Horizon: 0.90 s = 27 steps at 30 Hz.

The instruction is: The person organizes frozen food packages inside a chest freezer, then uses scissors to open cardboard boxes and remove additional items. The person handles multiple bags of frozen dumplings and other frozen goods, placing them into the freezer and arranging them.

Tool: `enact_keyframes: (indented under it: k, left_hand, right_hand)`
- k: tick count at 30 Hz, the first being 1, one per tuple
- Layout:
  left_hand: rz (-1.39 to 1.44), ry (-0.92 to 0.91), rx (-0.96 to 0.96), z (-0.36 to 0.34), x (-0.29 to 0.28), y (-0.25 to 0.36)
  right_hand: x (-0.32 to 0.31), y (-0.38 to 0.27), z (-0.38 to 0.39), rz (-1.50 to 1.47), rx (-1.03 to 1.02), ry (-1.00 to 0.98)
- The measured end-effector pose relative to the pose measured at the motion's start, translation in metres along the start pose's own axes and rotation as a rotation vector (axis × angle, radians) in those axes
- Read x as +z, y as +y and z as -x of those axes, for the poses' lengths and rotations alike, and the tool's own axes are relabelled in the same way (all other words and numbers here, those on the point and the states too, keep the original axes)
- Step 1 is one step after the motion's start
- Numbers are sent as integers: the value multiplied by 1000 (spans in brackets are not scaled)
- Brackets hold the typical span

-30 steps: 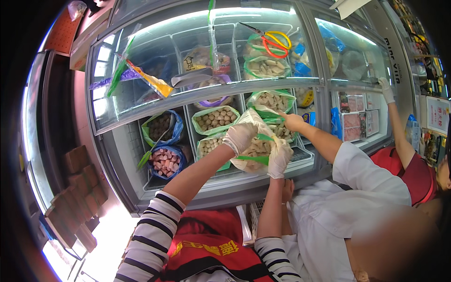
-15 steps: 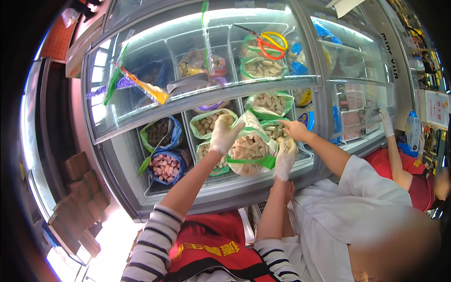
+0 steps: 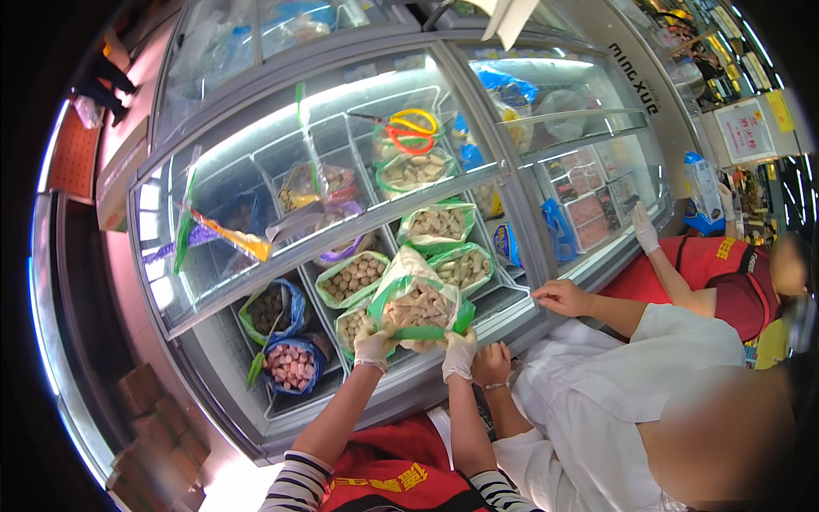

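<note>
Both my hands wear pale gloves. My left hand (image 3: 373,348) grips the left near side of an open bag of pale, irregular food pieces (image 3: 420,307), its fingers closed on the bag's edge. At the right end of the green rolled rim, my right hand (image 3: 461,355) is closed on the same bag. The bag tilts toward me over the freezer's front edge. Behind it sit a bag of round, pale balls (image 3: 351,280) and green-edged bags of sliced pieces, one farther back (image 3: 437,224) and one to the right (image 3: 465,268).
Scissors with red and yellow handles (image 3: 411,130) lie on the freezer's sliding glass lid (image 3: 256,192). Blue bags hold pink chunks (image 3: 292,365) and dark balls (image 3: 275,312). On my right, a person in white (image 3: 597,375) stands close, a hand (image 3: 563,297) over the freezer edge.
My left hand has come back from the bag of round balls to the tilted bag's near edge. My right hand has moved nearer to me. The neighbour's hand has withdrawn from the bags.
</note>
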<state>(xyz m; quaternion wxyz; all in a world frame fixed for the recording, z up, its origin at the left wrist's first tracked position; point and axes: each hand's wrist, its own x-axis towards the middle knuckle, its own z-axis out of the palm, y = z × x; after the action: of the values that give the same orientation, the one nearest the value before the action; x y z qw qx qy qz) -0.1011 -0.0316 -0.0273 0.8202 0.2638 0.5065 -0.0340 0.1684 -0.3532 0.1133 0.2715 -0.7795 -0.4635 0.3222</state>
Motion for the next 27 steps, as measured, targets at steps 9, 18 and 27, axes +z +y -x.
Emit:
enact_keyframes:
  k: [9,18,27]
  left_hand:
    - [498,-289,-161,-19,-23,-16]
    - [107,-227,-215,-39,-15,7]
    - [-331,114,408,-7,5,4]
  right_hand:
    - [194,-68,-44,-278,516,861]
    - [310,-65,-107,-553,767,1182]
    - [292,-104,-99,-74,868,1396]
